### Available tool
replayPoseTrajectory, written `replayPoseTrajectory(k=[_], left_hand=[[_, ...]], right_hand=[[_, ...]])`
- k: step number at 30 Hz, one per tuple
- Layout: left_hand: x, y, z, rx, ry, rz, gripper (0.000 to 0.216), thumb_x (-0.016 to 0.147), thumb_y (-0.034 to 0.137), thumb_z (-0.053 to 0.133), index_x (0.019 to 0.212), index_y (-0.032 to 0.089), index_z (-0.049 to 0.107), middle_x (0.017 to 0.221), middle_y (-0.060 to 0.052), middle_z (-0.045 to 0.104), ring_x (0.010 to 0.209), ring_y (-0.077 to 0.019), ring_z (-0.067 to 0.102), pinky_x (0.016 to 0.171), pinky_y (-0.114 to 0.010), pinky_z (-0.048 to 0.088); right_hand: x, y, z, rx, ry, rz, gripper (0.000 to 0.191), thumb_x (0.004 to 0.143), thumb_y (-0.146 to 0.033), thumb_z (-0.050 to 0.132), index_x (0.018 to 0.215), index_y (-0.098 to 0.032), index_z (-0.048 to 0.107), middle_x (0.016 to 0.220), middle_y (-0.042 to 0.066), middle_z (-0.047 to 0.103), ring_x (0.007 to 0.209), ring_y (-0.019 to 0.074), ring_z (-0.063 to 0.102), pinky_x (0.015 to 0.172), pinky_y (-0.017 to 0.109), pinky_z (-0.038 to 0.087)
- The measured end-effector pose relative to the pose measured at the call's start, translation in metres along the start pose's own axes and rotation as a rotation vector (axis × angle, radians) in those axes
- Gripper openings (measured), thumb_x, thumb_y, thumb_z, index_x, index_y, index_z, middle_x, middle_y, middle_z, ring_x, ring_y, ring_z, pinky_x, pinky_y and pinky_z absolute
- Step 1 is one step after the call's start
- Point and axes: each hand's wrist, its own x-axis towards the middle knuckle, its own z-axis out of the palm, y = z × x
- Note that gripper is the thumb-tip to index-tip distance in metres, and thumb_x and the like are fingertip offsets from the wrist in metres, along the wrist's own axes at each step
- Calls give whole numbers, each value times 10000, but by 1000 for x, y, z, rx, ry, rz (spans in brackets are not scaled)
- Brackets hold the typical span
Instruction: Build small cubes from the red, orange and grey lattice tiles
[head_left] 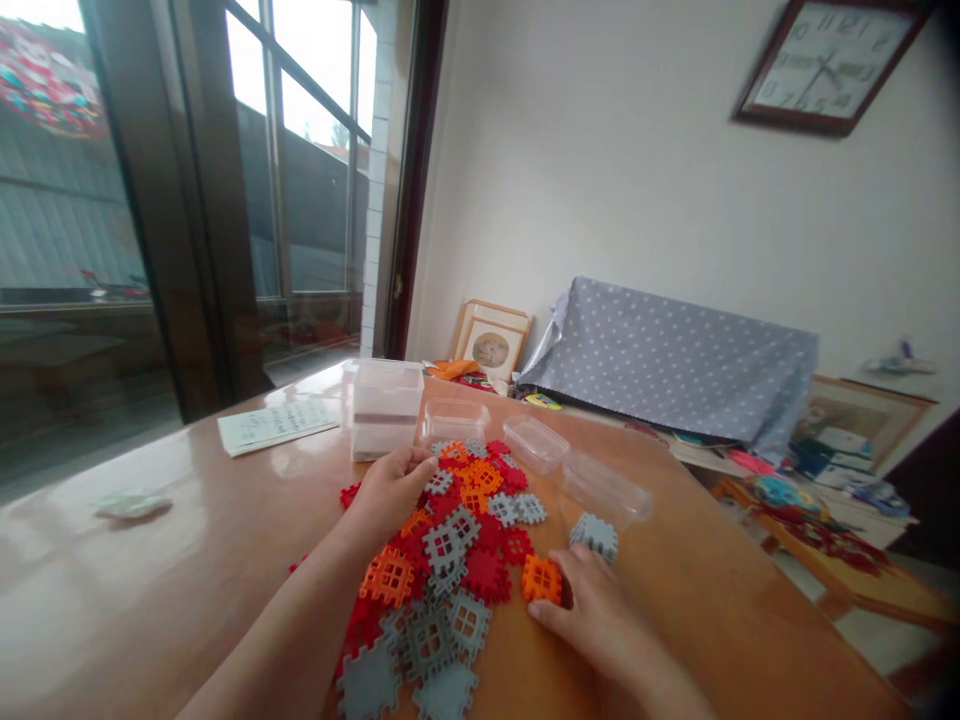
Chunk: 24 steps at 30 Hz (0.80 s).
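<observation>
A heap of interlocking plastic tiles, red, orange and grey, spreads over the wooden table; some tiles have window cut-outs. My left hand reaches over the far left of the heap, its fingers pinched together at the tiles. Whatever lies between those fingertips is hidden. To the right of the heap, my right hand has thumb and forefinger around an orange window tile at the table surface. Just beyond that hand stands a stack of grey tiles.
Clear plastic containers sit behind the heap, with a taller translucent box at their left. A paper sheet and a small crumpled wrapper lie on the table's left side. Beyond the table, a dotted cloth drapes over something.
</observation>
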Motion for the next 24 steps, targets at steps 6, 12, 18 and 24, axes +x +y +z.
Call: replayPoseTrajectory(k=[6,12,18,24], left_hand=[[6,-13,-5,298,70,130,256,868,397,569,969,190,684,895,-70,723,832,-229,637,736,-307,446],[1,-15,2,815,-45,236,475,818,169,514,1276,245,614,1345,-97,637,1256,-316,534,1030,-427,382],[-2,-8,9,837,-108,278,401,859,201,482,1228,233,633,1283,-100,667,1218,-302,568,1029,-424,395],[-18,-1,21,748,-343,415,554,811,524,667,1325,324,608,1410,-87,599,1370,-371,432,1177,-586,180]], right_hand=[[1,0,7,-6,86,-5,577,854,-538,651,1344,-238,605,1230,139,629,1139,334,604,967,450,469],[8,0,14,65,127,-34,513,919,-514,561,1367,-265,587,1229,120,632,1135,316,619,967,449,484],[7,-9,10,100,142,-24,453,954,-492,508,1343,-279,599,1195,103,652,1099,293,636,942,431,507],[7,-23,5,132,160,-42,401,973,-472,483,1304,-292,620,1148,84,669,1080,281,644,921,424,512]])
